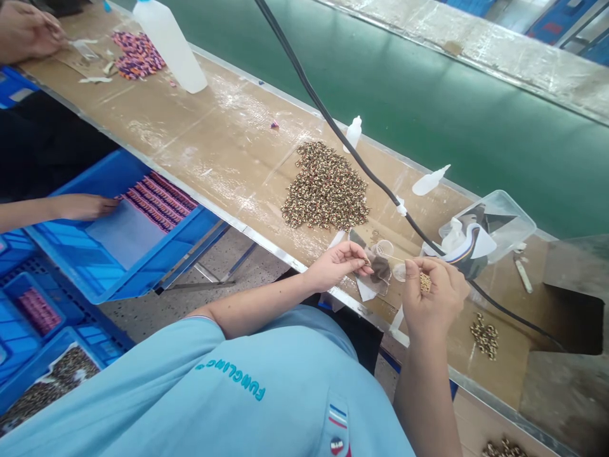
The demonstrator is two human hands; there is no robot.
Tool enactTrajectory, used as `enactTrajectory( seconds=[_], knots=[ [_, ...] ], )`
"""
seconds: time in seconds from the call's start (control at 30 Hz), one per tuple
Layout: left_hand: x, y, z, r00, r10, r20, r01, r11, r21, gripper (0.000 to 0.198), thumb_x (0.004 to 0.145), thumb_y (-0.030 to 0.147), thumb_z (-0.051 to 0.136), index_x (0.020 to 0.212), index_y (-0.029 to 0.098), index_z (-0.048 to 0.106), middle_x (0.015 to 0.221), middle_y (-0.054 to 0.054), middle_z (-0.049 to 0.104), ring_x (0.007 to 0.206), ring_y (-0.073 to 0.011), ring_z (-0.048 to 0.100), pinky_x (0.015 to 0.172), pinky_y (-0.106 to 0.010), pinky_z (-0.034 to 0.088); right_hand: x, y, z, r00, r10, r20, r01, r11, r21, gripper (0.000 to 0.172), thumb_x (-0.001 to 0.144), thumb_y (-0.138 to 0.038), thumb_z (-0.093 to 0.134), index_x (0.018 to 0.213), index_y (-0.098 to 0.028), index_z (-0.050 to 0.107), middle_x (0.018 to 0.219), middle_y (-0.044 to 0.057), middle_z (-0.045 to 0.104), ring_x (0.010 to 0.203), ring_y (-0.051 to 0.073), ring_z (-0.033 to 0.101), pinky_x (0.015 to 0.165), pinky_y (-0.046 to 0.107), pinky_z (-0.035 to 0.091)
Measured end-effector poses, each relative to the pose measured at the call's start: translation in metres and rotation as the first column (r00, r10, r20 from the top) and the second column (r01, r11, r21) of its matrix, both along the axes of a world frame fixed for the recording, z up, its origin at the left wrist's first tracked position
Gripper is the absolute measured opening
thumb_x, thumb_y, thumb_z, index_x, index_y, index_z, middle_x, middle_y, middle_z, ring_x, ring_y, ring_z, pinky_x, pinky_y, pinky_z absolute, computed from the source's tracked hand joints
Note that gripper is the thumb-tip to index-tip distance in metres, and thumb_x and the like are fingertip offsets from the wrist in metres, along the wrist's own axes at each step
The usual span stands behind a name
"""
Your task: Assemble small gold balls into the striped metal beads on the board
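Note:
My left hand (340, 263) is closed in a pinch on a small brown-and-gold piece (366, 261), just above the table's near edge. Facing it, my right hand (434, 293) has its fingers pinched together on a thin pale stick (394, 258) that points toward the left hand. Below and between the hands lie a dark cloth scrap (379, 270) and a clear ring-like item (384, 248). Tiny golden beads (425, 283) show partly behind the right fingers. Beyond my left hand spreads a big heap of brown-and-gold pieces (328, 187).
A black cable (328, 114) crosses above the table. Behind the hands stand a clear tub (511, 222) and small white bottles (353, 134). A smaller heap (485, 336) lies right. At left are a co-worker's hands (88, 207), a blue crate (166, 257) and a large bottle (171, 47).

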State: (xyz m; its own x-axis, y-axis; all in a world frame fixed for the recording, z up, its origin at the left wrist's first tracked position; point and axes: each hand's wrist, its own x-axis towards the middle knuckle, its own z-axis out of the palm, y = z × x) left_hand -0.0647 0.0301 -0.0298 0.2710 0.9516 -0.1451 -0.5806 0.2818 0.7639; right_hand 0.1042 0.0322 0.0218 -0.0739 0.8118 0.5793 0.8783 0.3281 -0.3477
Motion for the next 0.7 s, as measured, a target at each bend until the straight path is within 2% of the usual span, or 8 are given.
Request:
enactTrajectory(
  seconds=[0.13,0.5,0.7],
  knots=[
    [0.0,0.0,0.0,1.0,-0.007,-0.013,0.007,1.0,0.008,0.033,0.07,0.037,0.074,0.081,0.012,0.056,0.071,-0.002,0.066,0.07,-0.0114,0.066,0.068,-0.024,0.051,-0.001,0.006,-0.006,0.996,-0.045,0.084,0.042,0.999,0.031,0.028,0.09,-0.041,0.049,0.074,-0.021,0.06,0.08,0.004,0.066,0.079,0.018,0.056,0.075,0.033,0.033],
    [0.0,-0.001,0.0,0.999,0.002,-0.033,-0.003,1.0,-0.007,0.034,0.069,0.037,0.075,0.081,0.012,0.055,0.071,-0.002,0.066,0.069,-0.0106,0.065,0.067,-0.023,0.05,-0.002,0.013,-0.017,0.98,-0.052,0.194,0.052,0.999,0.004,0.03,0.089,-0.044,0.049,0.074,-0.022,0.064,0.081,0.003,0.066,0.079,0.019,0.052,0.077,0.033,0.029],
    [0.0,-0.001,-0.001,0.999,-0.002,-0.05,0.002,1.0,0.0,0.031,0.072,0.035,0.073,0.082,0.013,0.054,0.073,-0.002,0.066,0.07,-0.0104,0.065,0.069,-0.024,0.051,-0.002,0.013,-0.02,0.982,-0.038,0.183,0.044,0.999,-0.029,0.031,0.089,-0.045,0.048,0.075,-0.022,0.064,0.081,0.004,0.065,0.079,0.019,0.052,0.077,0.034,0.03]
  ],
)
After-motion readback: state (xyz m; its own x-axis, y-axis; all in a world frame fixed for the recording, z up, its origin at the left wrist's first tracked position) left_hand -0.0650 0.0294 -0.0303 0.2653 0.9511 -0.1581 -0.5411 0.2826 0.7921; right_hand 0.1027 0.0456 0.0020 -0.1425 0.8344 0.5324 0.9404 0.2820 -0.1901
